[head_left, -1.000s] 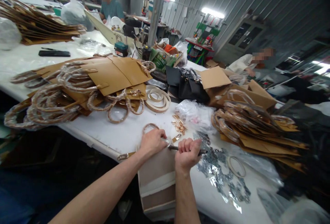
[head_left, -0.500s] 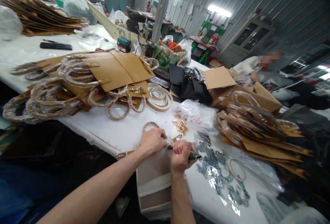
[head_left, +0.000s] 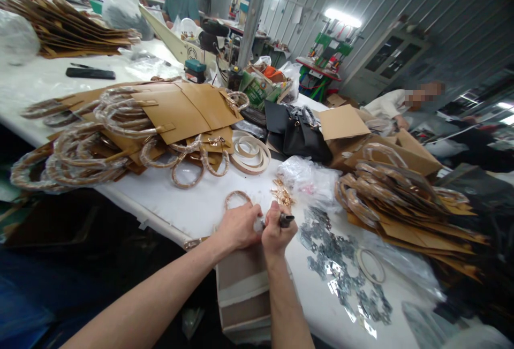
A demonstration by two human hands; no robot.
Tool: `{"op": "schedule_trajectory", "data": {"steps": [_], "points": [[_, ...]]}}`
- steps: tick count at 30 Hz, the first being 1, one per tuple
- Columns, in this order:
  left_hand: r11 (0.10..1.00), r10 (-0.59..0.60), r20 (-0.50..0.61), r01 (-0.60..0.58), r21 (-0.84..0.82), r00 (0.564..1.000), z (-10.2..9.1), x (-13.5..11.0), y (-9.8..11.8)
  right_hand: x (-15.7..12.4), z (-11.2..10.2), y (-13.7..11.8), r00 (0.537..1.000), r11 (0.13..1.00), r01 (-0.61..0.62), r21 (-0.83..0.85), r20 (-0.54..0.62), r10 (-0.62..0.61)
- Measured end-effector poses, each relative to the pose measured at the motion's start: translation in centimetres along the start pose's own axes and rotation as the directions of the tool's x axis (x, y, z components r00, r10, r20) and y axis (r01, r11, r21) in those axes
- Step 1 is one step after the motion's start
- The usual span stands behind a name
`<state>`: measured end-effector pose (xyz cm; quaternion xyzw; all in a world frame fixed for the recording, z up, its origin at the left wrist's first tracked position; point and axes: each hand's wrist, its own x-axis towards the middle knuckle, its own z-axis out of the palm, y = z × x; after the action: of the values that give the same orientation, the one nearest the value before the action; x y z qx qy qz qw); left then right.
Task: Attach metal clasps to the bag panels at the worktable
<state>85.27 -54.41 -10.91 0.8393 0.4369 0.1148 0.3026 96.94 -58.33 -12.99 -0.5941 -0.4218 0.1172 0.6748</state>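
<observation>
My right hand (head_left: 279,234) is closed in a fist around a dark metal hand tool (head_left: 286,221), whose end sticks out past the thumb; its exact kind is hidden by the fingers. Close beside it, my left hand (head_left: 241,226) has its fingers bent and pressed together at the top of a beige bag piece (head_left: 243,285). What those fingers pinch cannot be made out. The bag piece hangs over the near table edge. A wrapped handle loop (head_left: 237,197) lies just beyond my left hand, and a strap with a gold clasp (head_left: 194,243) sticks out at its left.
Gold fittings (head_left: 283,194) and scattered metal plates (head_left: 333,252) lie on the white table (head_left: 193,204). Tan bag pieces (head_left: 176,108) with wrapped handles are piled left; another stack (head_left: 401,204) stands right. A tape roll (head_left: 370,265) and a black bag (head_left: 307,137) are nearby. Two people work farther back.
My right hand has turned and shifted slightly up, and the tool's outer end has swung upward and left. My left hand stays at the bag piece. The view has shifted slightly.
</observation>
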Motion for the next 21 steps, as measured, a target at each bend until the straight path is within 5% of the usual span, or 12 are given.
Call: {"op": "schedule_trajectory", "data": {"steps": [11, 21], "points": [[1.0, -0.006, -0.02, 0.006, 0.023, 1.0, 0.7, 0.4, -0.3, 3.5, -3.5, -0.4, 0.988, 0.91, -0.137, 0.39, -0.005, 0.151], [0.999, -0.021, -0.01, 0.022, 0.026, 1.0, 0.4, 0.4, 0.0, 5.1, -0.8, -1.5, 0.981, 0.862, -0.189, 0.47, 0.058, 0.183]]}}
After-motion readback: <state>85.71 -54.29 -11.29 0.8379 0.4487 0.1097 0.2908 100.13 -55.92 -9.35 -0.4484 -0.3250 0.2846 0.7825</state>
